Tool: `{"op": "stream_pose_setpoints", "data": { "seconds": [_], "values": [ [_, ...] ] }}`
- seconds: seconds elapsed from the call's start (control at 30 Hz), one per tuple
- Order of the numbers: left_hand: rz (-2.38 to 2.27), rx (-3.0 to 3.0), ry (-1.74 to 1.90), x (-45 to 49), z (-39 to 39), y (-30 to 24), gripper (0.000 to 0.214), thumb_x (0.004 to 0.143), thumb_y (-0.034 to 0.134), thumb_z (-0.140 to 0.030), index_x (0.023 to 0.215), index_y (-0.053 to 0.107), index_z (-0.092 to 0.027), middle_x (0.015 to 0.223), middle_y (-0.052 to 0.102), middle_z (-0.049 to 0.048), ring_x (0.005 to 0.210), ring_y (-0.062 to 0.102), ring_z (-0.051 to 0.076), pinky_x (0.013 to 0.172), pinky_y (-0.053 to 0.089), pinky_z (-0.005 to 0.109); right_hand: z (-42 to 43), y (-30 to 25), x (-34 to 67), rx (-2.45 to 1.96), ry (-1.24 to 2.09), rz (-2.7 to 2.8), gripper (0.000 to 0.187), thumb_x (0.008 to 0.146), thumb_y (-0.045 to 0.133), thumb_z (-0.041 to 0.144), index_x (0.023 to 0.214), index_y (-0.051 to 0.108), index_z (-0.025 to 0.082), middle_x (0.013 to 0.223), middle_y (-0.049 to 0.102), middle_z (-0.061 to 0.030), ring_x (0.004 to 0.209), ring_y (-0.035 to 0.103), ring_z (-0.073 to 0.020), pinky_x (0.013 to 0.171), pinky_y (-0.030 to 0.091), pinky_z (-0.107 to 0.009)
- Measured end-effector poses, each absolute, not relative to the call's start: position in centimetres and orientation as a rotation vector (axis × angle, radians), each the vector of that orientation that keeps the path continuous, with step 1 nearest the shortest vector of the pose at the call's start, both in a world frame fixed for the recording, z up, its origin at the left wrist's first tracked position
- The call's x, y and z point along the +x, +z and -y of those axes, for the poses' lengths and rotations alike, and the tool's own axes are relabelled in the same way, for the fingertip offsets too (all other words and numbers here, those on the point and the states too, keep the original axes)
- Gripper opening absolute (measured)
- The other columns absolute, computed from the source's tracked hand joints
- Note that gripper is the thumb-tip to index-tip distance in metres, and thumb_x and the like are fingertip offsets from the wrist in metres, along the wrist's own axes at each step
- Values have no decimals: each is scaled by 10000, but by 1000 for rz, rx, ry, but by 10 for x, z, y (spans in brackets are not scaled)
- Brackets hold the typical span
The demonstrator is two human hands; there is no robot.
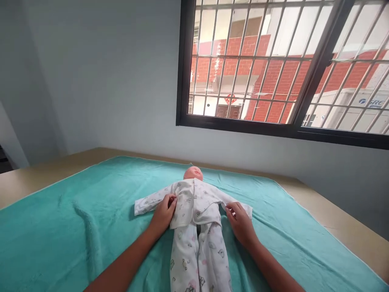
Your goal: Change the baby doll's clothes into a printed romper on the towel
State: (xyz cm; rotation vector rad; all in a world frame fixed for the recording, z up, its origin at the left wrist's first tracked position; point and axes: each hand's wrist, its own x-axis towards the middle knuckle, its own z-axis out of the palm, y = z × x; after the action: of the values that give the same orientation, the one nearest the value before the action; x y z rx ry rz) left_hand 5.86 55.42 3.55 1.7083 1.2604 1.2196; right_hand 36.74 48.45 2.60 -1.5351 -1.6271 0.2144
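A baby doll [193, 173] lies on its back, head away from me. It wears a white printed baby shirt [186, 202] with both long sleeves spread out to the sides, and matching baby pants [186, 259]. At the shirt's left side, my left hand [165, 211] is closed, its fingertips pinching the cloth beneath the sleeve. My right hand [238, 219] has its fingers curled together on the lower edge of the right sleeve [229, 198]. The doll's own hands are hidden inside the sleeves.
A teal blanket [121, 194] with some folds lies under the doll, covering most of a pale wooden table [45, 174]. Behind the table stands a grey wall [106, 81]. A dark-framed window [237, 120] with metal bars is at the upper right.
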Motion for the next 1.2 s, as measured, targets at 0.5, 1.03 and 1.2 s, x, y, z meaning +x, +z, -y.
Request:
{"op": "stream_pose_setpoints", "data": {
  "seconds": [0.5,1.03,1.2],
  "values": [
    [-1083,1474,1158,79,-523,63,704,753,633,-608,1269,521,-142,1289,606,143,1173,571,288,958,463,340,-459,71,304,-1498,914,1228,440,797,492,641,807,575,209,774,584,-13,685,515,-166,596,405,-273],
    [-1063,1855,918,71,-525,47,518,880,418,-599,561,407,-191,594,483,-19,610,412,141,598,306,268,-426,43,331,-1398,868,1351,408,869,479,594,886,532,191,882,531,-15,837,464,-181,772,392,-308],
    [-946,1760,766,67,-519,47,566,898,378,-600,502,407,-196,412,375,-44,417,313,96,469,212,259,-423,43,332,-1415,868,1376,393,900,443,576,899,514,190,906,529,-21,852,471,-182,794,389,-318]
  ]
}}
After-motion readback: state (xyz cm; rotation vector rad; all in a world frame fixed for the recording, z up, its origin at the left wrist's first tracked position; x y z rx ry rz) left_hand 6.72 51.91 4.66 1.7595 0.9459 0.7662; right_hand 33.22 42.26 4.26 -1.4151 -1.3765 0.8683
